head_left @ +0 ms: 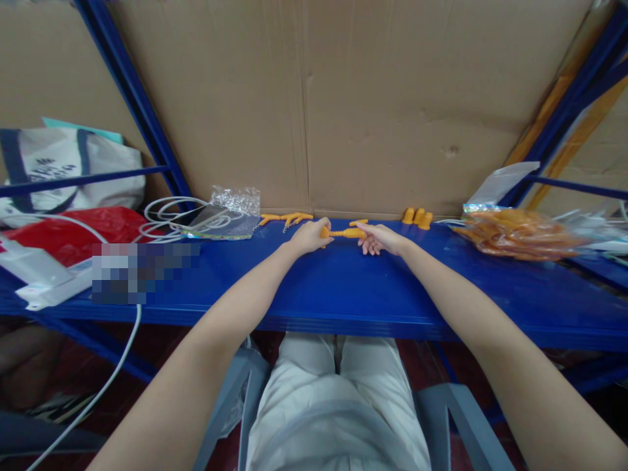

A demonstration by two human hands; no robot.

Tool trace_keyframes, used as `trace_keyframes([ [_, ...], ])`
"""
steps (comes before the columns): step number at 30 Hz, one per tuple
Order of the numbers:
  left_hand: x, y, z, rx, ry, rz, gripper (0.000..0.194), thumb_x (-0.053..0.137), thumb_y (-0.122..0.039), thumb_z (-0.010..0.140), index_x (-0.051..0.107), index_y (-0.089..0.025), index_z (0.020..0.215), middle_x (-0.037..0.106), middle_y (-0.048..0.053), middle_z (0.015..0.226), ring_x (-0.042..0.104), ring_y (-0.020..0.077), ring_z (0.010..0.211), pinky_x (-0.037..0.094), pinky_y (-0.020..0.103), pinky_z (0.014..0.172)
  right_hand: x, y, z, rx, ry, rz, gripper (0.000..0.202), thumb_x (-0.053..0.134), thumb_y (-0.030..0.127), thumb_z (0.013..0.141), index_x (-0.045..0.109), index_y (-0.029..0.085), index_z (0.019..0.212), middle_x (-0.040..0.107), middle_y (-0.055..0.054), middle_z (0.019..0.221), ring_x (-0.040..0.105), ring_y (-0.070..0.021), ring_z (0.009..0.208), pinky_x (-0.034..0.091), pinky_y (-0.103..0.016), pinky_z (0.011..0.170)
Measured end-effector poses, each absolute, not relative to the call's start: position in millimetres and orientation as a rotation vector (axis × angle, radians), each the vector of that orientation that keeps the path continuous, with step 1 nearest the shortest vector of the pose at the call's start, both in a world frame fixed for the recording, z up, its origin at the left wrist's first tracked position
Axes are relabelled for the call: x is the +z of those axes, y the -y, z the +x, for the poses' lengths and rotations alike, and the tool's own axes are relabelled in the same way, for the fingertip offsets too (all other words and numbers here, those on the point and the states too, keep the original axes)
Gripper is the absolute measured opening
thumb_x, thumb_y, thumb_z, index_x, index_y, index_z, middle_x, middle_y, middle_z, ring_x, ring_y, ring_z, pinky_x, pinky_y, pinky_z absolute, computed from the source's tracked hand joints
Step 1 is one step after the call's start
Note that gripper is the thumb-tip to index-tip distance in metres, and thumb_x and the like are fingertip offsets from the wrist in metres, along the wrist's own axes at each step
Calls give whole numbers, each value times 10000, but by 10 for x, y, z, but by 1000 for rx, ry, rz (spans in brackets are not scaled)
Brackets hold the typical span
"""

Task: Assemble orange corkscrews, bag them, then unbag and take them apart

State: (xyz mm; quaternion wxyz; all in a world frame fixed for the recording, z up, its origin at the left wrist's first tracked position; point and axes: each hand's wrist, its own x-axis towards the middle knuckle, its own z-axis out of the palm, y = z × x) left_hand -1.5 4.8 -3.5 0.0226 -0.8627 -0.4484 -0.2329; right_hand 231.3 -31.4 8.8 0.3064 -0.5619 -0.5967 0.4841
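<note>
An orange piece with a ribbed, spiral-looking middle (338, 233) lies level between my two hands, above the blue table (343, 281). My left hand (311, 238) is closed round its left end. The thumb and forefinger of my right hand (380, 239) pinch its right end, the other fingers curled loosely below. Just behind my right hand is another small orange piece (360, 222). Behind my left hand, orange branching pieces (287, 218) with small chains lie by the cardboard wall.
Orange caps (418, 216) stand at the back, right of my hands. A clear bag of orange parts (520, 232) is further right. On the left are white cables (167, 219), a plastic bag (226, 219), a red bag (122, 229) and a white power strip (59, 281).
</note>
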Motion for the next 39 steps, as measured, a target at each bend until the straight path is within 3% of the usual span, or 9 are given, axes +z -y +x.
trace_keyframes([
  [14, -46, -48, -17, -754, 1385, -2707, 233, 686, -311, 823, 599, -211, 1014, 698, 11, 767, 676, 191, 761, 468, 265, 680, 144, 395, 2268, 1262, 1586, -1508, 563, 460, 574, 980, 576, 168, 608, 546, -29, 399, 456, -70, 311, 308, -150, 298],
  [19, -44, -55, -22, -746, 1429, -2684, 263, 707, -329, 817, 604, -209, 1027, 710, 33, 830, 678, 209, 800, 471, 274, 696, 116, 356, 2275, 1300, 1533, -1434, 480, 466, 570, 982, 654, 147, 856, 662, -43, 555, 495, -75, 355, 308, -162, 299],
  [22, -44, -65, -22, -700, 1458, -2662, 294, 711, -348, 820, 613, -208, 1059, 718, 48, 867, 676, 225, 839, 480, 288, 724, 99, 337, 2317, 1339, 1525, -1328, 306, 530, 453, 988, 639, 179, 1067, 733, -35, 730, 563, -81, 432, 372, -160, 341],
  [26, -49, -75, -29, -610, 1497, -2640, 345, 654, -351, 861, 614, -205, 1171, 733, 66, 934, 680, 237, 883, 493, 304, 759, 80, 329, 2358, 1315, 1568, -1312, 178, 646, 306, 931, 627, 192, 1066, 747, -40, 835, 607, -85, 514, 450, -166, 413],
  [30, -40, -56, -44, -581, 1513, -2641, 565, 634, -320, 867, 509, -199, 1404, 734, 82, 1000, 688, 239, 932, 494, 302, 804, 62, 316, 2322, 1079, 1733, -1421, 175, 689, 343, 892, 639, 175, 899, 703, -40, 744, 573, -87, 493, 411, -176, 393],
  [34, -37, -61, -57, -592, 1530, -2658, 670, 629, -315, 861, 432, -171, 1485, 734, 85, 1010, 686, 226, 925, 495, 282, 783, 45, 281, 2269, 643, 2008, -1570, 343, 637, 461, 904, 621, 183, 703, 627, -33, 613, 538, -111, 471, 419, -230, 433],
  [37, -49, -94, -58, -616, 1490, -2676, 621, 632, -326, 853, 491, -169, 1437, 738, 77, 1033, 678, 217, 945, 500, 277, 802, 51, 278, 2241, 237, 2210, -1676, 451, 553, 529, 932, 648, 187, 654, 667, -74, 669, 651, -185, 647, 504, -290, 607],
  [39, -54, -110, -51, -604, 1470, -2690, 559, 627, -331, 856, 549, -161, 1382, 738, 82, 1057, 675, 220, 969, 504, 284, 828, 62, 300, 2221, 40, 2262, -1758, 473, 505, 559, 944, 699, 186, 727, 722, -113, 798, 698, -248, 832, 526, -335, 740],
])
